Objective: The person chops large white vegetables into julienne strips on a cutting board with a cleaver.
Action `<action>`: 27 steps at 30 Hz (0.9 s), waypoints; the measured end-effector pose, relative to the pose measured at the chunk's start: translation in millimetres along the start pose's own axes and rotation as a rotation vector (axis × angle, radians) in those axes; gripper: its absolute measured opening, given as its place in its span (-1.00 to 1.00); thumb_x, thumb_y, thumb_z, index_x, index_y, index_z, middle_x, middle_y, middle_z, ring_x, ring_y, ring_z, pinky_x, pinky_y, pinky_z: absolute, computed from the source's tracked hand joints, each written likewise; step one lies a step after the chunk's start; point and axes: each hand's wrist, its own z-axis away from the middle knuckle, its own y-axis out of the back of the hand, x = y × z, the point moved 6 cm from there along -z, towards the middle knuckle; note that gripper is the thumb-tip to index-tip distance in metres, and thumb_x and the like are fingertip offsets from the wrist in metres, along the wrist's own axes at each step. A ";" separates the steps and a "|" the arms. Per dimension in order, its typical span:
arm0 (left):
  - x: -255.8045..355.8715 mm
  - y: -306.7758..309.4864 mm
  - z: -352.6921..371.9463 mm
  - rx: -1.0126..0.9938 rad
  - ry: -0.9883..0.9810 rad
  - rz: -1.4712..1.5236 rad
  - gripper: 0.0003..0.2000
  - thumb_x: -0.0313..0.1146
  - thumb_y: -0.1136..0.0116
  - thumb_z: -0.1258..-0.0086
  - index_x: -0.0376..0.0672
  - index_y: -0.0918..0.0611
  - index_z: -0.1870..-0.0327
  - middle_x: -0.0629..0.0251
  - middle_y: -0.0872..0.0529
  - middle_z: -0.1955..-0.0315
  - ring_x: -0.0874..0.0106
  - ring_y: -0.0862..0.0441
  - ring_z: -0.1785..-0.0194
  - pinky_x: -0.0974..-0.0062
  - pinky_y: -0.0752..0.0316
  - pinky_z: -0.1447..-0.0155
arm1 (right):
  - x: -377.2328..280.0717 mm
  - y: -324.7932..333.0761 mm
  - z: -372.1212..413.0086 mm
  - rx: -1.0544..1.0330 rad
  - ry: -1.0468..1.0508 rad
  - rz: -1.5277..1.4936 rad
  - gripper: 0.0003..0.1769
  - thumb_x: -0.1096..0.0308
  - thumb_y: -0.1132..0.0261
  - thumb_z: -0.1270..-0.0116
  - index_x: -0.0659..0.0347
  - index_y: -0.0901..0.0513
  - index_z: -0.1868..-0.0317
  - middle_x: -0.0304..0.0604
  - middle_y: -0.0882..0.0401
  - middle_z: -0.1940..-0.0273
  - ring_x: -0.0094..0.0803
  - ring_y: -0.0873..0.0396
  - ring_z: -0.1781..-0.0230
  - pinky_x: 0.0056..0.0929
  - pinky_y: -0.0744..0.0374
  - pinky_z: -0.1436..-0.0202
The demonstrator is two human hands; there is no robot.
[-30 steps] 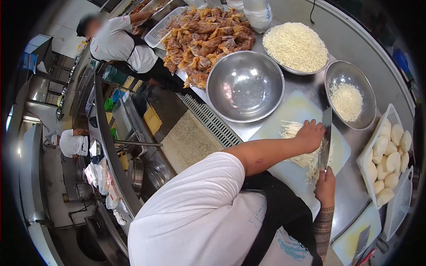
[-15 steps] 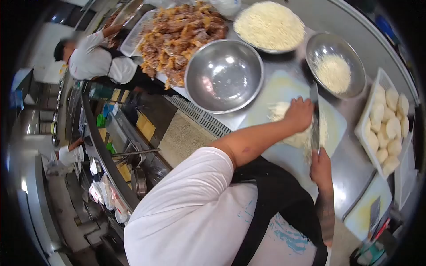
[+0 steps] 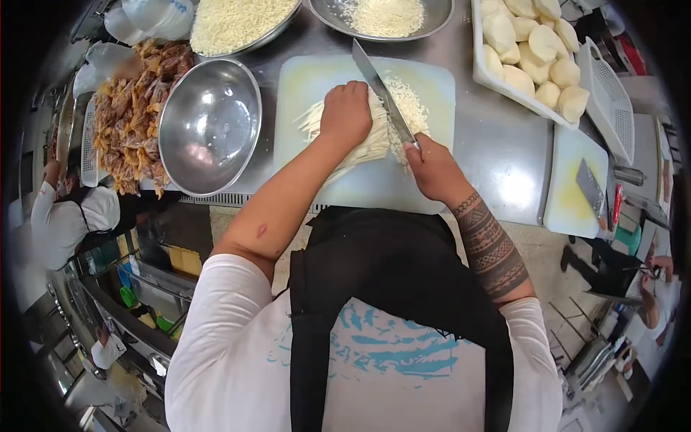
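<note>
My right hand grips the handle of a large kitchen knife, whose blade points away and to the left over a white cutting board. Curled fingers of my left hand press down on a bundle of thin pale vegetable strips, just left of the blade. Finely chopped pale bits lie on the blade's right side. Whether the knife edge touches the board cannot be made out.
A steel bowl stands left of the board, beside heaped brown marinated meat. Bowls of chopped pale pieces and finer bits sit behind. Peeled root vegetables fill a basket at right, near another board. Co-workers stand on both sides.
The view has turned, bringing the board upright and nearer the middle. My left hand still presses on the strips, and the knife remains in my right hand beside it.
</note>
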 end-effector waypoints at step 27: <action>1.0 -3.5 4.7 -0.001 -0.041 -0.023 -0.71 -0.41 -0.07 -0.47 -0.21 -0.69 -0.12 0.12 -0.75 -0.02 0.06 -0.66 -0.12 0.04 -0.52 -0.26 | -26.1 -5.4 21.7 -0.061 -0.144 0.092 -0.59 0.09 -0.10 -0.72 0.36 -0.53 0.02 0.36 -0.71 0.28 0.39 -0.69 0.16 0.27 -0.61 0.02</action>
